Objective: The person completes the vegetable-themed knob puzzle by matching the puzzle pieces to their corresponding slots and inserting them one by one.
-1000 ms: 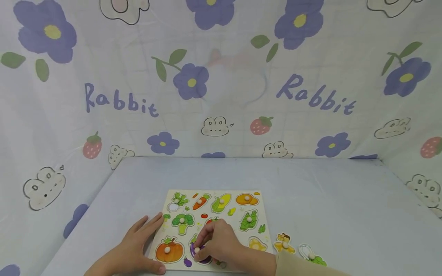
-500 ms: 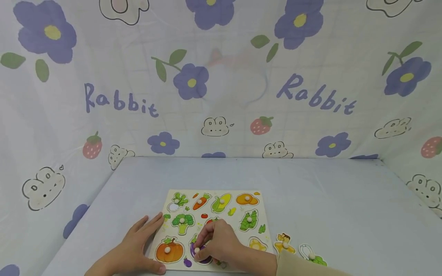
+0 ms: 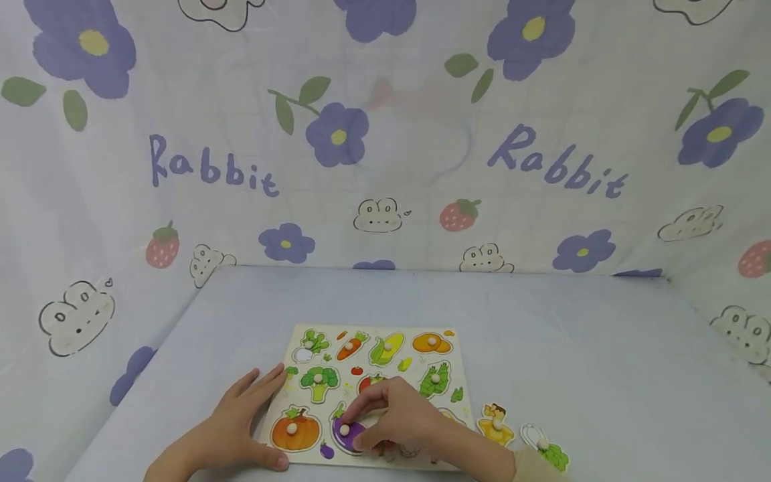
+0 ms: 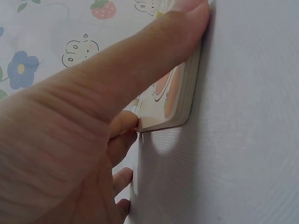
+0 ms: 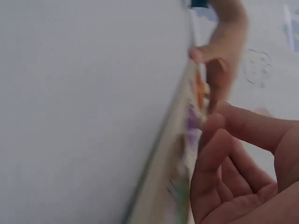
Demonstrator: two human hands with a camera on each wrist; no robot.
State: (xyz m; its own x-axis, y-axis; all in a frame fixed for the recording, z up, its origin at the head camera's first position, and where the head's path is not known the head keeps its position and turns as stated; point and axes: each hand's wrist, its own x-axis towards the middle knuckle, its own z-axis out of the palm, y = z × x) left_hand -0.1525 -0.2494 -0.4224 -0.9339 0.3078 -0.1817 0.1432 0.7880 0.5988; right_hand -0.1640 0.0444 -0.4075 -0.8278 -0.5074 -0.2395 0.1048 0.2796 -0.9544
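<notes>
A wooden vegetable peg puzzle board (image 3: 376, 335) lies on the table. My left hand (image 3: 237, 422) rests at its left side, thumb by the front edge, fingers outstretched along the left edge. In the left wrist view the thumb (image 4: 126, 60) crosses the board's corner. My right hand (image 3: 400, 415) hovers over the front part of the board, thumb and index finger apart beside the knob of the purple eggplant piece (image 3: 342, 438), holding nothing. That piece sits in its recess. In the right wrist view the fingers (image 5: 219, 149) are loosely bent near the blurred board.
Right of the board lie a loose yellow piece with a brown top (image 3: 496, 428) and a bok choy piece (image 3: 551, 455). The pumpkin (image 3: 295, 432), broccoli (image 3: 319, 385), carrot (image 3: 352, 346) and corn (image 3: 385, 349) pieces sit in the board. A patterned curtain (image 3: 409, 154) hangs behind the table.
My right thumb and fingers have come off the eggplant's knob, and the hand has shifted slightly right. The left hand stays at the board's edge. The head view has tilted slightly.
</notes>
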